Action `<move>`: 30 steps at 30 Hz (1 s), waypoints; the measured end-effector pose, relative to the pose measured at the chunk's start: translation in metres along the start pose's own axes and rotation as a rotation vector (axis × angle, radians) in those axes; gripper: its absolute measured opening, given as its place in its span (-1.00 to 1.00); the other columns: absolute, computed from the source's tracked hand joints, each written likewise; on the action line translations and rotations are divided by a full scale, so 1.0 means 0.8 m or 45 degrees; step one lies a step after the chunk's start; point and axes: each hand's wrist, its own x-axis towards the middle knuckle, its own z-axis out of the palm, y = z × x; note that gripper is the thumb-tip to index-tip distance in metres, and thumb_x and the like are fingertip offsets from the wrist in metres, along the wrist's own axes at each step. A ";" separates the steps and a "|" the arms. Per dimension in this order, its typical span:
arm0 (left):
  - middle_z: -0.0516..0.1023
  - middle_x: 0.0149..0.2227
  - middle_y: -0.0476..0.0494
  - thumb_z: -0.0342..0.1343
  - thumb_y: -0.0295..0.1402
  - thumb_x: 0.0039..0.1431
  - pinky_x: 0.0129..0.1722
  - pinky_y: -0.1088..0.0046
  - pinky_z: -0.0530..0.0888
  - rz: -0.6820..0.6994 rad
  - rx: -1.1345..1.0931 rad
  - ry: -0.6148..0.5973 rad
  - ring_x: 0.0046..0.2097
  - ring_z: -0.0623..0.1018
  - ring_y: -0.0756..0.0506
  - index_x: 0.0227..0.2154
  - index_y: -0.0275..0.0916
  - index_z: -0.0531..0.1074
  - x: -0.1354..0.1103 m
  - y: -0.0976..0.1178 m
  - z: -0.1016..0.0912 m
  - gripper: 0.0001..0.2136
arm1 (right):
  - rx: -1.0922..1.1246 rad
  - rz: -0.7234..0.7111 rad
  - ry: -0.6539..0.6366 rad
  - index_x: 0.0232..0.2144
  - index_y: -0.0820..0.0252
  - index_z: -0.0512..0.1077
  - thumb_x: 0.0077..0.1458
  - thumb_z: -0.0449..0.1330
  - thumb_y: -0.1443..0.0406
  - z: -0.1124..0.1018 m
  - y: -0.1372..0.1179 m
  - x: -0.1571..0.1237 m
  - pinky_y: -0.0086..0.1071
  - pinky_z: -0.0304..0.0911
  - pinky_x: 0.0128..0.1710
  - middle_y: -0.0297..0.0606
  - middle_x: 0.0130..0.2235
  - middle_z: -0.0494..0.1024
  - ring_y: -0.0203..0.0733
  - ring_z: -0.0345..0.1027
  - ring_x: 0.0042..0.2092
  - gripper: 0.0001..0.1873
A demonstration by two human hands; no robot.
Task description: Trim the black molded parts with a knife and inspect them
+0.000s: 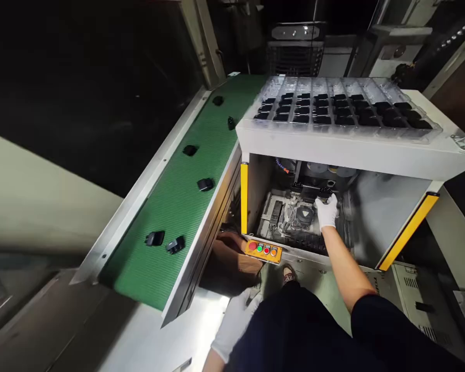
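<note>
My right hand (326,212), in a white glove, reaches into the machine's open bay. Its fingers are bunched at a small black part (325,192) on the metal fixture (298,214), and I cannot tell whether they grip it. My left hand (235,321), also white-gloved, hangs low beside my body near the steel conveyor frame and holds nothing. Several black plastic parts (205,184) lie scattered on the green ribbed conveyor belt (174,222). More black parts (321,120) sit in the cells of a clear plastic tray (343,103) on top of the machine.
A control panel (263,251) with red, green and orange buttons sits at the bay's lower front edge. Yellow light-curtain bars (244,199) flank the opening. A brown package (232,258) lies below the conveyor, and my foot (289,275) shows on the floor.
</note>
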 end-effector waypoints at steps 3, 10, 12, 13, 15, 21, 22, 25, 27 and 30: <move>0.71 -0.13 -0.23 0.14 0.01 0.25 0.04 0.32 0.50 0.113 -0.135 -0.034 -0.06 0.63 -0.22 -0.18 -0.25 0.62 0.071 0.043 0.018 -0.60 | 0.077 0.049 0.014 0.17 0.26 0.31 0.02 0.29 0.16 0.025 0.011 0.021 -0.16 0.31 0.21 -0.04 0.10 0.53 -0.08 0.45 0.09 -0.32; 0.67 -0.04 -0.34 0.34 -0.15 0.08 0.13 0.22 0.52 0.272 -0.476 0.234 0.00 0.65 -0.22 -0.05 -0.32 0.55 0.278 0.146 0.081 -0.57 | 0.087 0.187 0.100 -0.17 0.18 0.39 -0.08 0.34 0.16 0.054 0.012 0.040 -0.20 0.41 0.00 -0.14 -0.21 0.60 -0.04 0.50 -0.15 -0.58; 0.61 0.10 -0.38 0.33 -0.24 0.09 0.21 0.24 0.48 0.343 -0.516 0.327 0.11 0.62 -0.20 0.06 -0.30 0.48 0.330 0.181 0.103 -0.52 | 0.087 0.211 0.112 -0.24 0.15 0.39 -0.12 0.34 0.15 0.053 0.012 0.039 -0.20 0.41 -0.07 -0.16 -0.28 0.59 -0.01 0.50 -0.21 -0.62; 0.59 0.15 -0.37 0.33 -0.28 0.09 0.23 0.26 0.47 0.380 -0.523 0.371 0.15 0.60 -0.18 0.11 -0.29 0.45 0.352 0.197 0.114 -0.49 | 0.091 0.222 0.116 -0.26 0.14 0.39 -0.13 0.35 0.14 0.053 0.012 0.039 -0.19 0.41 -0.10 -0.16 -0.31 0.59 0.00 0.49 -0.24 -0.62; 0.59 0.15 -0.33 0.35 -0.35 0.05 0.22 0.28 0.47 0.446 -0.508 0.459 0.16 0.60 -0.17 0.14 -0.26 0.42 0.387 0.225 0.134 -0.45 | 0.112 0.237 0.122 -0.29 0.12 0.39 -0.15 0.34 0.12 0.053 0.015 0.038 -0.19 0.40 -0.15 -0.14 -0.34 0.59 0.03 0.49 -0.26 -0.63; 0.65 -0.21 -0.16 0.37 -0.51 -0.14 0.04 0.30 0.53 0.475 -0.377 0.816 -0.14 0.63 -0.14 -0.20 -0.21 0.47 0.448 0.262 0.163 -0.62 | 0.195 0.251 0.066 -0.33 0.10 0.40 -0.21 0.33 0.07 0.062 0.026 0.038 -0.19 0.38 -0.26 -0.12 -0.37 0.61 0.08 0.50 -0.30 -0.61; 0.61 -0.30 -0.10 0.35 -0.54 -0.17 -0.03 0.34 0.53 0.482 -0.362 0.842 -0.22 0.61 -0.12 -0.29 -0.20 0.45 0.453 0.264 0.163 -0.67 | 0.211 0.246 0.058 -0.33 0.10 0.39 -0.21 0.32 0.07 0.063 0.027 0.038 -0.19 0.38 -0.26 -0.11 -0.37 0.61 0.08 0.51 -0.29 -0.61; 0.47 -0.47 0.03 0.29 -0.60 -0.22 -0.22 0.44 0.49 0.518 -0.344 0.879 -0.38 0.49 -0.04 -0.50 -0.17 0.34 0.462 0.270 0.163 -0.73 | 0.244 0.227 0.060 -0.33 0.09 0.38 -0.18 0.28 0.04 0.065 0.029 0.039 -0.19 0.40 -0.25 -0.11 -0.37 0.61 0.07 0.52 -0.29 -0.62; 0.43 -0.51 0.05 0.26 -0.59 -0.22 -0.29 0.47 0.45 0.545 -0.349 0.881 -0.42 0.44 -0.02 -0.54 -0.17 0.30 0.464 0.272 0.163 -0.74 | 0.249 0.222 0.072 -0.33 0.09 0.37 -0.18 0.27 0.03 0.066 0.030 0.039 -0.18 0.40 -0.25 -0.13 -0.38 0.60 0.06 0.51 -0.30 -0.61; 0.43 -0.51 0.05 0.24 -0.58 -0.22 -0.33 0.48 0.43 0.575 -0.359 0.865 -0.43 0.43 -0.02 -0.54 -0.17 0.31 0.462 0.274 0.164 -0.76 | 0.245 0.226 0.076 -0.32 0.09 0.37 -0.21 0.29 0.02 0.067 0.032 0.040 -0.17 0.39 -0.27 -0.16 -0.41 0.58 0.07 0.50 -0.33 -0.59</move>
